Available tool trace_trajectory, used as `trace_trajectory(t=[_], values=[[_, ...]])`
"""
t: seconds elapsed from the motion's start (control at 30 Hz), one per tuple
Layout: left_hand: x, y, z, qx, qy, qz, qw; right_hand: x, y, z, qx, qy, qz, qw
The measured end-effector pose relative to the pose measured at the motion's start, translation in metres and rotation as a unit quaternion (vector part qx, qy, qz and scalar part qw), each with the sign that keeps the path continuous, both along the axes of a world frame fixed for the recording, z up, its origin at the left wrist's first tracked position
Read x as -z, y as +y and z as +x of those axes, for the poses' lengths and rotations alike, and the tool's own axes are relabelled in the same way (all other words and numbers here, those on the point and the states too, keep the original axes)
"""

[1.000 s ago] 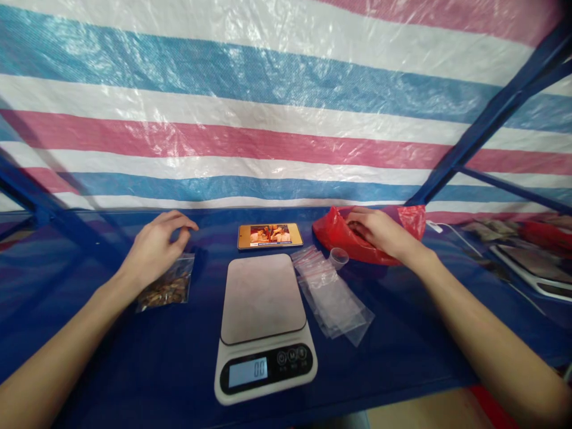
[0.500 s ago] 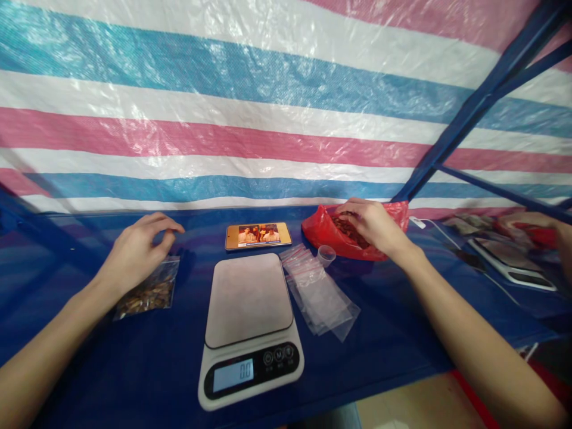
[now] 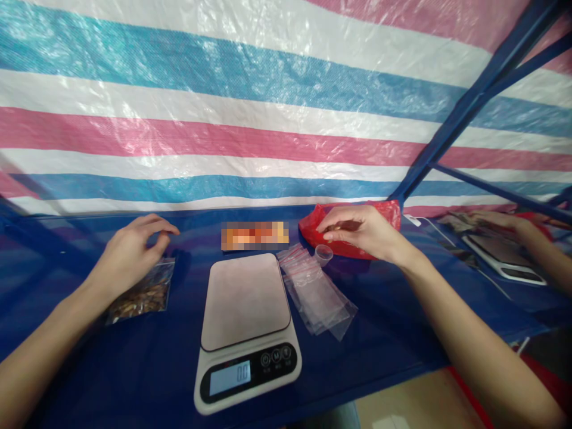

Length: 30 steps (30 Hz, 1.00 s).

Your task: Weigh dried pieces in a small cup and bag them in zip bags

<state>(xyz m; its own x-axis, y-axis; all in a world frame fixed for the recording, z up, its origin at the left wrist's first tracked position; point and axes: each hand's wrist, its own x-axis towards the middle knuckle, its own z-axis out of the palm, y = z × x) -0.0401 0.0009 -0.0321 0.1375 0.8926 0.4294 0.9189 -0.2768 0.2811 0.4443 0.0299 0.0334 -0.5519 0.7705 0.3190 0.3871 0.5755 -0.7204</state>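
My left hand (image 3: 129,253) hovers beside a clear zip bag (image 3: 143,298) of brown dried pieces, its fingers curved, with a gap between thumb and forefinger and nothing held. Over the red plastic bag (image 3: 308,226), my right hand (image 3: 364,232) has its fingertips pinched together; whatever is between them is too small to make out. Brown pieces inside the bag are mostly covered by that hand. Between the hands lies a white kitchen scale (image 3: 245,304) with a bare plate, its display at 0.0. Flat zip bags (image 3: 319,295) and a small clear cup (image 3: 324,255) rest to its right.
Behind the scale lies a phone (image 3: 254,236), its screen pixelated. A striped tarp (image 3: 223,137) hangs at the back, and a blue metal frame (image 3: 447,131) slants at the right. Farther right, another person's hand (image 3: 496,220) works near a second scale (image 3: 500,256).
My right hand has risen slightly out of the red bag and shifted left, fingertips now pinched near its front edge. The left hand stays about where it was. The camera view has shifted slightly.
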Motion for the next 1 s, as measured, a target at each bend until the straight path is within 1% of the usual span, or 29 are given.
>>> trace_trajectory(t=[0.07, 0.17, 0.27, 0.37, 0.73, 1.0], values=[[0.000, 0.000, 0.000, -0.003, 0.002, -0.001, 1.000, 0.004, 0.002, -0.002, -0.038, -0.014, -0.049, 0.998], [-0.001, 0.000, 0.001, -0.003, 0.007, -0.007, 1.000, 0.013, 0.009, 0.000, -0.062, -0.026, -0.073, 0.995], [-0.001, 0.000, 0.001, 0.005, 0.009, -0.008, 1.000, 0.019, 0.015, 0.003, -0.060, -0.034, -0.075, 0.995], [-0.001, 0.000, 0.000, 0.004, 0.011, -0.009, 1.000, 0.021, 0.017, 0.004, -0.059, -0.039, -0.076, 0.995], [-0.001, 0.002, 0.000, -0.003, 0.015, -0.019, 1.000, 0.019, 0.016, 0.008, -0.083, -0.048, -0.094, 0.991], [0.001, 0.002, -0.002, -0.012, 0.016, -0.026, 0.999, 0.017, 0.014, 0.006, -0.073, -0.050, -0.086, 0.992]])
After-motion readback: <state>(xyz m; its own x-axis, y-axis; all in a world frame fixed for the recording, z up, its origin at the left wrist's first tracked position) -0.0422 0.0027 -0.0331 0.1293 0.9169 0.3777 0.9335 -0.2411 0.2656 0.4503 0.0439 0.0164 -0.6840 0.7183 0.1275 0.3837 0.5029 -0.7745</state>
